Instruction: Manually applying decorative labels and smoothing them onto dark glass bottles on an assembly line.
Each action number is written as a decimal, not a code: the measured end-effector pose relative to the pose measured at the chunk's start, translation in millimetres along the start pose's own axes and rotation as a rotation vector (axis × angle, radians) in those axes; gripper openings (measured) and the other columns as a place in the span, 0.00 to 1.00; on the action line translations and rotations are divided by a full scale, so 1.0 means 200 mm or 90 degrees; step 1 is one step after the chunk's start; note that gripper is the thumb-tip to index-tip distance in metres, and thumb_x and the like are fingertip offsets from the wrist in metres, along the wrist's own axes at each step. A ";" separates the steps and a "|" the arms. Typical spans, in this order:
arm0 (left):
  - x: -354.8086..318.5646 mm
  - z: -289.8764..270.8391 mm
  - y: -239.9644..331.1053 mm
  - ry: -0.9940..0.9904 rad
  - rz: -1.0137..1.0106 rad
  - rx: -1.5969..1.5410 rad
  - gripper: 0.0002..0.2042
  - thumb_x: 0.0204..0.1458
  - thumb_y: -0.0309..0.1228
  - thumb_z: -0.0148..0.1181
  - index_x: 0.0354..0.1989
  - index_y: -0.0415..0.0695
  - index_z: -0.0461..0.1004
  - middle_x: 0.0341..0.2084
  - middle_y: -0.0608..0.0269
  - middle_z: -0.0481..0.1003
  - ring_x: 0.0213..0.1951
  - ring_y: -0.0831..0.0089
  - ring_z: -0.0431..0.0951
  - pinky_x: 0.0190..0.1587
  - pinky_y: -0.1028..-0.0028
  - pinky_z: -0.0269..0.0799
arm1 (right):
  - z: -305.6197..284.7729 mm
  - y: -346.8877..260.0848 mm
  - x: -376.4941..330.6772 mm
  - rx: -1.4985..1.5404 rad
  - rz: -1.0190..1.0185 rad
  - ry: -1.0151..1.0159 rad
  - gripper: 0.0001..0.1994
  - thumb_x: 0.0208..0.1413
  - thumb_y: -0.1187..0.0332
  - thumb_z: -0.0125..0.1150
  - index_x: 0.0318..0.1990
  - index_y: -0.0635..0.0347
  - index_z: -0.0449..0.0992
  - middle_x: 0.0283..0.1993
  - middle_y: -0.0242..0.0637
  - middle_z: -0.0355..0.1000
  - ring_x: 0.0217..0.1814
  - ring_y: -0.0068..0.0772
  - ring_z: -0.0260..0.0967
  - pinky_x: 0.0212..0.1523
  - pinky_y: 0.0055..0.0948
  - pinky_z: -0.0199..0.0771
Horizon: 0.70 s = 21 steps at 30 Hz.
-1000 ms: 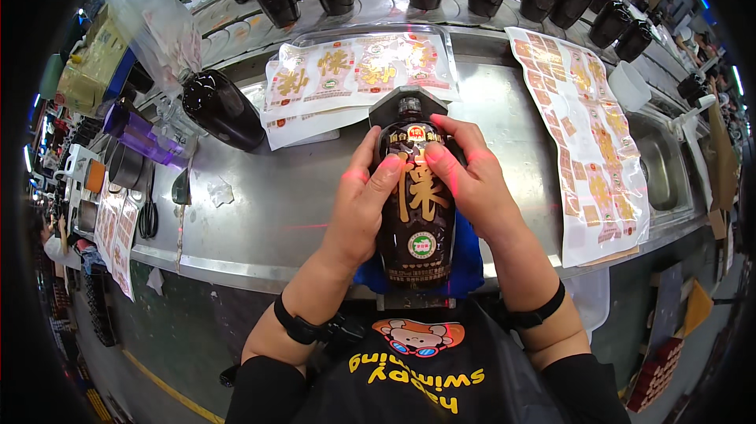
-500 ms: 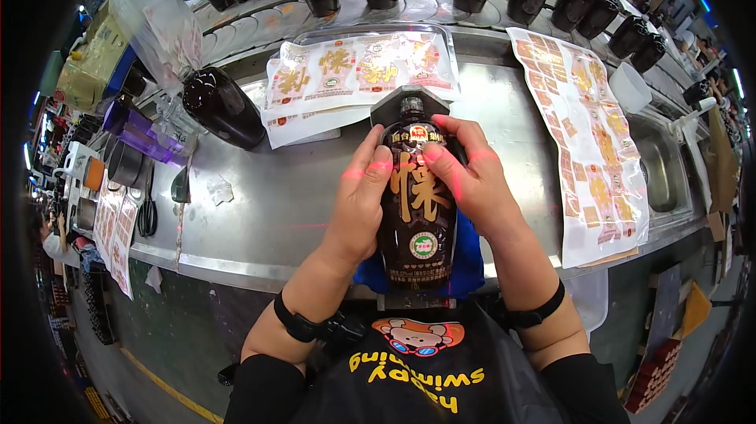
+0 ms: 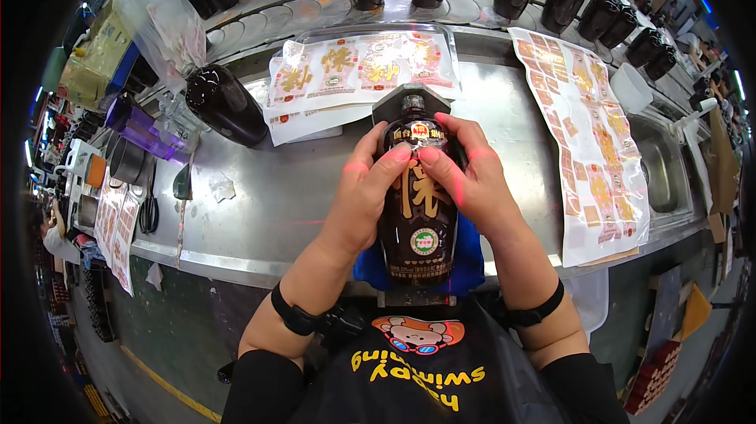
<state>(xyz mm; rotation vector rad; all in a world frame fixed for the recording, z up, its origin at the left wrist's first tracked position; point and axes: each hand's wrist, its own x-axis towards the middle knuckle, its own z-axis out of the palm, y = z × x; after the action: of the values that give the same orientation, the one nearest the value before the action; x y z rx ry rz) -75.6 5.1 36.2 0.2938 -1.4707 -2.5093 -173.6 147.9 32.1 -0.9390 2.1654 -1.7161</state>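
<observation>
A dark glossy bottle [image 3: 416, 223] with gold lettering and a round green-and-white label lies in front of me, neck pointing away. Its neck end rests against a dark angled holder [image 3: 387, 106], and blue cloth [image 3: 472, 255] shows beneath it. My left hand [image 3: 370, 180] wraps the bottle's left side, my right hand [image 3: 471, 172] its right side. Both thumbs press on the front near the upper end of the big gold character, their tips almost meeting. Thin red light lines fall across the fingers and bottle.
Label sheets [image 3: 315, 101] lie on a tray beyond the bottle; a long label sheet [image 3: 579, 148] is at right, beside a sink [image 3: 664, 164]. Another dark bottle [image 3: 226, 107] leans at left near a purple object [image 3: 146, 129]. Several bottles stand on a conveyor [image 3: 315, 13] at the back.
My left thumb has moved right, onto the bottle's front beside the right thumb. Bottles on the conveyor have shifted right. The held bottle stays nearly in place.
</observation>
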 end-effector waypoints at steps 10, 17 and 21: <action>0.01 0.00 -0.03 -0.030 0.032 0.023 0.27 0.64 0.41 0.52 0.65 0.34 0.59 0.53 0.52 0.73 0.52 0.69 0.77 0.54 0.70 0.75 | -0.03 0.03 -0.04 0.048 0.000 -0.031 0.35 0.61 0.54 0.62 0.66 0.73 0.61 0.61 0.52 0.65 0.64 0.41 0.64 0.64 0.33 0.63; -0.16 -0.05 -0.05 -0.055 0.069 0.118 0.51 0.58 0.49 0.62 0.73 0.30 0.33 0.68 0.45 0.55 0.68 0.62 0.58 0.69 0.65 0.53 | -0.09 0.06 -0.18 0.093 0.031 -0.113 0.49 0.57 0.43 0.64 0.70 0.76 0.50 0.70 0.60 0.57 0.74 0.50 0.54 0.71 0.38 0.54; -0.23 -0.07 -0.06 -0.076 0.109 0.243 0.56 0.53 0.53 0.66 0.74 0.31 0.33 0.68 0.41 0.55 0.68 0.59 0.58 0.69 0.65 0.51 | -0.12 0.05 -0.20 0.033 -0.028 -0.140 0.51 0.53 0.44 0.67 0.71 0.75 0.49 0.70 0.61 0.55 0.75 0.51 0.53 0.72 0.39 0.52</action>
<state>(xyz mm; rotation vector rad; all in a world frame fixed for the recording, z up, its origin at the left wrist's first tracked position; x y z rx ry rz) -28.1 11.7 21.5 0.0733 -1.9306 -2.1351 -159.1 191.7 20.6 -1.1127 1.9645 -1.5969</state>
